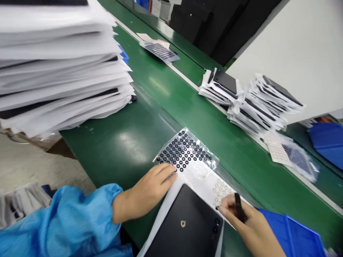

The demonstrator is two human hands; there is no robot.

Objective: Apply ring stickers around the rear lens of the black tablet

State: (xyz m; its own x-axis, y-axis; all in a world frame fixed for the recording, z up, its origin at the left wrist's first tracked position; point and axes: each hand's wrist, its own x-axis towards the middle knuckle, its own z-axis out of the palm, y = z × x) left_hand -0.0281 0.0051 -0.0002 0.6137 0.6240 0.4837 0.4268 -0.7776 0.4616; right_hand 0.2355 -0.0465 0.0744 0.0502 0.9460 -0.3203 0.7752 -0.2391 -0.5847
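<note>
My left hand (152, 187) is closed, thumb and forefinger pinched at the near edge of a clear sheet of black ring stickers (177, 150); what lies between the fingertips is too small to make out. In my right hand (246, 217) a slim black tool (238, 205) is gripped, with a small dark tip or piece showing at the thumb. That hand is beside a white sheet with pale ring stickers (220, 189). Below both hands lies a black tablet (184, 225), camera lenses at its right, on white wrapping. A pale ring (183, 223) rests on its back.
A tall stack of white-wrapped dark devices (64, 67) stands at left. Wrapped tablets (246, 96) are piled beyond the green table (128, 142). More sticker sheets (160, 50) lie at the back and right (291, 153). A blue bin (294, 232) is near my right hand.
</note>
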